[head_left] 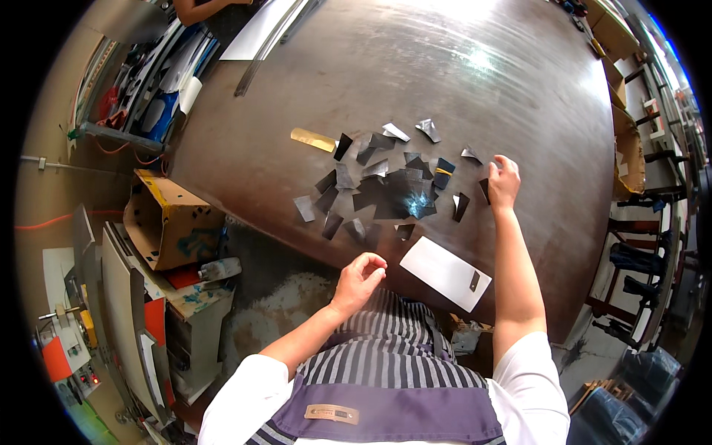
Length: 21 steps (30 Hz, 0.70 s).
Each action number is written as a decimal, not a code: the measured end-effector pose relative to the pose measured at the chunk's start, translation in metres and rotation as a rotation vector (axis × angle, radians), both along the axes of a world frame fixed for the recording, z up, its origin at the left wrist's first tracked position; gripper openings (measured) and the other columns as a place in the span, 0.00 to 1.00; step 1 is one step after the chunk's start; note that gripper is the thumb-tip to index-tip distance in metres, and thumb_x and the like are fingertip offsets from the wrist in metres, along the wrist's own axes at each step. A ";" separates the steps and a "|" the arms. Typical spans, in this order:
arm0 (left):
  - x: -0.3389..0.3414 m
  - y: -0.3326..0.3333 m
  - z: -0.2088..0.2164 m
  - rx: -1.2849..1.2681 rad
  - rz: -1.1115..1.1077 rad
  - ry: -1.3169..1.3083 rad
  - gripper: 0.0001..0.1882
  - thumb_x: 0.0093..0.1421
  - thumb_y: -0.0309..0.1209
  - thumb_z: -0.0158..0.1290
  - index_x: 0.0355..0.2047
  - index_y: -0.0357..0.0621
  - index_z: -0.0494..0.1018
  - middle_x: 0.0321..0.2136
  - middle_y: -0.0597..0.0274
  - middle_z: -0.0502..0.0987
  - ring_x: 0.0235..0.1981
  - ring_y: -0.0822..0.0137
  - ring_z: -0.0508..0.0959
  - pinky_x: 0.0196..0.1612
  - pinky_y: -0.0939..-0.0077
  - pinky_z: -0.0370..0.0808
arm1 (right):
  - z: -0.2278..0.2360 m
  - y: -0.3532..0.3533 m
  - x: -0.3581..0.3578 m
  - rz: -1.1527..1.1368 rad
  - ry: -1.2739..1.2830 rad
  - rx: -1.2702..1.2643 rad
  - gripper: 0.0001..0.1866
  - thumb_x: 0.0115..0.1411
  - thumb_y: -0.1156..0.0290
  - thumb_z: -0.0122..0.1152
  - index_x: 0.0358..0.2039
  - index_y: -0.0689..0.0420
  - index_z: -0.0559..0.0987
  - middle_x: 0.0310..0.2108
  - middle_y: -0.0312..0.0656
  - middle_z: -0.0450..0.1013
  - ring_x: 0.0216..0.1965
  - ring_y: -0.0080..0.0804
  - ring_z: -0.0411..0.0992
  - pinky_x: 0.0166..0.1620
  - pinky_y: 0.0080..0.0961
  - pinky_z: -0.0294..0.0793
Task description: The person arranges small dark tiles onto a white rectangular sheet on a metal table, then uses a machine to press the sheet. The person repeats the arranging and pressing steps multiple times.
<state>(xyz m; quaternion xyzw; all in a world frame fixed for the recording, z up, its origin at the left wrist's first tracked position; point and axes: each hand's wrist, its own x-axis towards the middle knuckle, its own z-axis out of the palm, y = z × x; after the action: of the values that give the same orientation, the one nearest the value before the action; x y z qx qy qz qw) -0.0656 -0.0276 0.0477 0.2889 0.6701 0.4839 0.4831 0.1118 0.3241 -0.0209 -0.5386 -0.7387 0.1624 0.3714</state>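
Note:
My left hand (361, 280) is at the table's near edge, fingers curled in toward the thumb; whatever they may pinch is hidden or too small to make out. Over the table on the right, my right hand (503, 182) has bent, closed fingers. A thin black piece (485, 190) shows right beside its thumb; I cannot tell if it is gripped. Between the hands, dark shiny flat pieces (386, 194) lie in a loose heap. One dark piece has a yellow band (444, 171). A white rectangular sheet (445, 273) lies nearer me, with a small dark strip (474, 279) on it.
Beyond the heap's left side lies a gold-coloured strip (313, 139). Long dark bars and a white sheet (256, 33) rest at the table's far left, near another person's arm (200, 10). A cardboard box (174, 219) and plastic bottle (220, 268) stand left of the table.

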 end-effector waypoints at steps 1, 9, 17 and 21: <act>-0.004 -0.001 -0.004 0.010 0.006 0.066 0.06 0.63 0.24 0.55 0.41 0.40 0.73 0.35 0.67 0.76 0.35 0.77 0.77 0.41 0.81 0.75 | 0.007 -0.011 0.004 0.033 0.037 -0.024 0.09 0.58 0.74 0.62 0.40 0.59 0.78 0.39 0.44 0.74 0.26 0.31 0.71 0.34 0.29 0.73; -0.038 0.012 -0.004 0.047 0.033 0.818 0.20 0.50 0.26 0.63 0.44 0.41 0.72 0.41 0.59 0.72 0.38 0.64 0.73 0.39 0.73 0.74 | 0.028 -0.214 0.096 0.138 -0.069 -0.287 0.13 0.57 0.75 0.64 0.42 0.59 0.73 0.35 0.44 0.69 0.30 0.39 0.70 0.34 0.32 0.72; -0.005 0.077 -0.010 -0.024 0.010 0.423 0.26 0.54 0.34 0.64 0.51 0.40 0.68 0.33 0.55 0.77 0.32 0.62 0.79 0.39 0.69 0.77 | 0.023 -0.241 0.112 0.060 -0.269 -0.339 0.09 0.56 0.73 0.62 0.36 0.59 0.75 0.36 0.45 0.71 0.39 0.47 0.71 0.42 0.40 0.71; -0.011 0.088 -0.017 -0.033 0.062 0.316 0.19 0.56 0.30 0.61 0.47 0.40 0.72 0.30 0.58 0.79 0.31 0.68 0.80 0.38 0.74 0.77 | 0.021 -0.234 0.119 0.020 -0.275 -0.293 0.10 0.55 0.75 0.59 0.39 0.60 0.76 0.38 0.46 0.72 0.41 0.47 0.72 0.46 0.40 0.72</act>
<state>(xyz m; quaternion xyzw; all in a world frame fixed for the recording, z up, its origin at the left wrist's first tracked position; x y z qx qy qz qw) -0.0768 0.0604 0.0310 0.3328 0.7542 0.4359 0.3611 0.2311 0.0898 0.0000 -0.5964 -0.7564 0.1968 0.1830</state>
